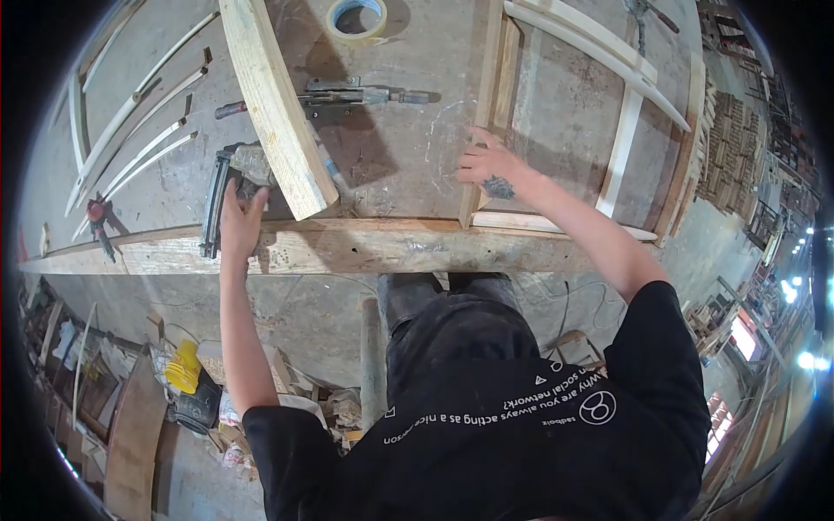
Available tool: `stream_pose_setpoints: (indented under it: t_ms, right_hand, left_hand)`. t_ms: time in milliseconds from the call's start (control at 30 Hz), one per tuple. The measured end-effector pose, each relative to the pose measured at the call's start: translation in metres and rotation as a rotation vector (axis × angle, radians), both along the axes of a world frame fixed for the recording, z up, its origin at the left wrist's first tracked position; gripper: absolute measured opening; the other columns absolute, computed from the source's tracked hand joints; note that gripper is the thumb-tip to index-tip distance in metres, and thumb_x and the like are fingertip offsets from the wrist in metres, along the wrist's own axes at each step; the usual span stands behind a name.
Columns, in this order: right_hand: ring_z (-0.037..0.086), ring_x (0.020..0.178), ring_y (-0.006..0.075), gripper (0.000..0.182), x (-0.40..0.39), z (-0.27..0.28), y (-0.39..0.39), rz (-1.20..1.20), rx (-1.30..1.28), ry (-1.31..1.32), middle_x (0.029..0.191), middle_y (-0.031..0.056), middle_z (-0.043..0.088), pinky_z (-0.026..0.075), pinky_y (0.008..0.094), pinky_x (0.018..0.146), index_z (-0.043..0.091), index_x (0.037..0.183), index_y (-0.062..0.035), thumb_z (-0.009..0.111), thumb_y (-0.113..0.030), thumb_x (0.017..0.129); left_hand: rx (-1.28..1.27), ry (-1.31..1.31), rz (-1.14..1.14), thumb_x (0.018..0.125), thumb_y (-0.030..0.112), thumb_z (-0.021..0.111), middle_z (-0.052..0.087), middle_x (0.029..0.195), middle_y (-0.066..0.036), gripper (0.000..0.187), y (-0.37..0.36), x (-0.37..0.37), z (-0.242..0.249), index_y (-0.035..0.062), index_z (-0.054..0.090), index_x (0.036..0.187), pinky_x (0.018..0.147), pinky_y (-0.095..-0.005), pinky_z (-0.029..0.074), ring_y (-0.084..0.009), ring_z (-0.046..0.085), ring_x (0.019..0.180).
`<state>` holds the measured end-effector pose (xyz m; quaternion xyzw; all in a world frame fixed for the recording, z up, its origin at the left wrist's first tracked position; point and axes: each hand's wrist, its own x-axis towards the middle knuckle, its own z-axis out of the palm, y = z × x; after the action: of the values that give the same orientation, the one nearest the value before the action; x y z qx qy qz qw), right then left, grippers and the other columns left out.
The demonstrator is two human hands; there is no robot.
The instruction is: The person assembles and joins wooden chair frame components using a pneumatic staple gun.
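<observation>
A grey and black nail gun (217, 191) stands near the front edge of the workbench, to the left. My left hand (240, 224) is closed around its handle, thumb on the right side and some fingers hidden by the tool. Over to the right, my right hand (493, 165) lies across the left rail of a wooden frame (483, 195), fingers apart and reaching past the rail. A thick wooden board (274, 104) slants across the bench just right of the nail gun, its near end close to the gun.
Behind the board lies a long metal clamp (369, 95). A tape roll (357, 21) sits farther back. Thin curved wooden strips (130, 130) and a red-handled tool (100, 226) occupy the left side. A yellow container (183, 366) stands below the bench.
</observation>
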<state>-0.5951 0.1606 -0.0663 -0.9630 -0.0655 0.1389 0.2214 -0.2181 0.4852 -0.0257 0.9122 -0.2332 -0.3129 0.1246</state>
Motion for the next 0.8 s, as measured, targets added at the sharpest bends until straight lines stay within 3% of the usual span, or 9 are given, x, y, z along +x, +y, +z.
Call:
stream_pose_setpoints:
  t_ms: [133, 200, 267, 300, 333, 467, 567, 600, 800]
  right_hand:
    - [0.061, 0.106, 0.0179, 0.012, -0.002, 0.000, 0.006, -0.051, 0.044, -0.011, 0.091, -0.0005, 0.055, 0.021, 0.0583, 0.126, 0.061, 0.085, -0.0152, 0.061, -0.005, 0.079]
    - [0.061, 0.104, 0.0182, 0.012, -0.003, 0.002, 0.005, -0.050, 0.047, -0.006, 0.090, 0.0002, 0.054, 0.022, 0.0570, 0.126, 0.061, 0.085, -0.0152, 0.061, -0.005, 0.080]
    - [0.061, 0.102, 0.0186, 0.011, -0.004, -0.002, 0.003, -0.056, 0.062, -0.005, 0.088, 0.0008, 0.053, 0.023, 0.0559, 0.126, 0.062, 0.084, -0.0152, 0.061, -0.005, 0.081]
    - [0.061, 0.101, 0.0188, 0.011, -0.005, -0.005, 0.003, -0.061, 0.076, -0.005, 0.087, 0.0010, 0.053, 0.024, 0.0554, 0.126, 0.062, 0.084, -0.0152, 0.061, -0.005, 0.081]
    - [0.061, 0.100, 0.0190, 0.010, -0.006, -0.008, 0.004, -0.067, 0.091, -0.005, 0.087, 0.0012, 0.053, 0.024, 0.0549, 0.126, 0.062, 0.084, -0.0152, 0.060, -0.005, 0.082]
    - [0.063, 0.099, 0.0191, 0.010, -0.009, -0.013, 0.002, -0.083, 0.128, -0.101, 0.086, 0.0011, 0.054, 0.026, 0.0542, 0.125, 0.062, 0.083, -0.0154, 0.060, -0.006, 0.083]
    - [0.063, 0.100, 0.0185, 0.010, -0.012, -0.018, 0.006, -0.109, 0.132, -0.175, 0.087, 0.0004, 0.056, 0.027, 0.0539, 0.124, 0.063, 0.082, -0.0160, 0.060, -0.006, 0.084]
    - [0.063, 0.101, 0.0183, 0.011, -0.011, -0.014, 0.005, -0.112, 0.144, -0.149, 0.087, 0.0002, 0.056, 0.027, 0.0539, 0.124, 0.063, 0.082, -0.0162, 0.060, -0.006, 0.084]
    - [0.064, 0.101, 0.0182, 0.011, -0.008, -0.008, 0.006, -0.091, 0.068, -0.047, 0.087, -0.0004, 0.057, 0.027, 0.0547, 0.123, 0.062, 0.079, -0.0164, 0.060, -0.007, 0.085]
  left_hand:
    - [-0.068, -0.095, -0.093, 0.093, 0.038, 0.070, 0.065, 0.132, -0.025, 0.077, 0.013, 0.002, 0.007, 0.0003, 0.041, 0.153, 0.106, -0.0407, 0.044, -0.0364, 0.062, 0.124]
    - [0.095, -0.039, 0.055, 0.093, 0.038, 0.071, 0.063, 0.135, -0.028, 0.074, -0.011, -0.007, 0.063, -0.0014, 0.045, 0.150, 0.106, -0.0413, 0.044, -0.0376, 0.061, 0.126]
    - [0.078, -0.120, 0.066, 0.096, 0.034, 0.069, 0.072, 0.111, -0.022, 0.061, 0.013, 0.000, 0.078, -0.0026, 0.054, 0.142, 0.088, -0.0399, 0.054, -0.0311, 0.071, 0.098]
    - [0.075, 0.024, 0.291, 0.099, 0.031, 0.066, 0.066, 0.080, -0.009, 0.044, 0.019, -0.007, 0.103, -0.0014, 0.060, 0.128, 0.061, -0.0334, 0.052, -0.0179, 0.063, 0.066]
    - [-0.112, 0.120, 0.530, 0.102, 0.029, 0.063, 0.049, 0.067, 0.000, 0.029, 0.021, -0.024, 0.124, 0.0025, 0.063, 0.112, 0.047, -0.0270, 0.041, -0.0076, 0.048, 0.054]
    - [-0.290, 0.318, 0.869, 0.105, 0.039, 0.056, 0.051, 0.060, -0.006, 0.040, 0.027, -0.093, 0.198, 0.0044, 0.057, 0.085, 0.043, -0.0308, 0.047, -0.0174, 0.054, 0.046]
    - [-0.199, 0.582, 0.886, 0.108, 0.039, 0.042, 0.053, 0.057, -0.004, 0.043, 0.011, -0.140, 0.188, 0.0067, 0.058, 0.084, 0.044, -0.0322, 0.049, -0.0191, 0.058, 0.044]
    - [-0.186, 0.722, 0.987, 0.107, 0.035, 0.043, 0.052, 0.057, -0.003, 0.039, -0.005, -0.160, 0.175, 0.0072, 0.058, 0.086, 0.046, -0.0311, 0.049, -0.0179, 0.059, 0.047]
    - [-0.108, 1.158, 0.847, 0.106, 0.042, 0.047, 0.052, 0.061, -0.004, 0.041, -0.051, -0.226, 0.063, 0.0057, 0.058, 0.090, 0.055, -0.0350, 0.053, -0.0205, 0.059, 0.052]
